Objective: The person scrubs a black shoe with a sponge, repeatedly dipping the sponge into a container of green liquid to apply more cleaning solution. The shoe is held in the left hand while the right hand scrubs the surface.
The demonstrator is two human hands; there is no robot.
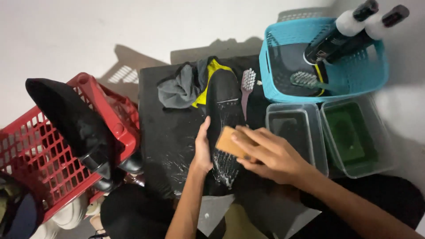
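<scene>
Two hands: right hand point(270, 157) clamped over one wooden brush point(230, 142), fingers curled tight on its back, bristles down on one black shoe point(223, 110); left hand point(203, 148) flat against shoe's side, fingers together. Shoe sole-up on black mat point(161, 132), foam near heel. Beyond: two clear tubs point(354, 163), one grey cloth point(179, 88), one small brush point(247, 84). Farthest: one blue basket point(376, 71), two bottles point(341, 33). Left: one red basket point(40, 146).
</scene>
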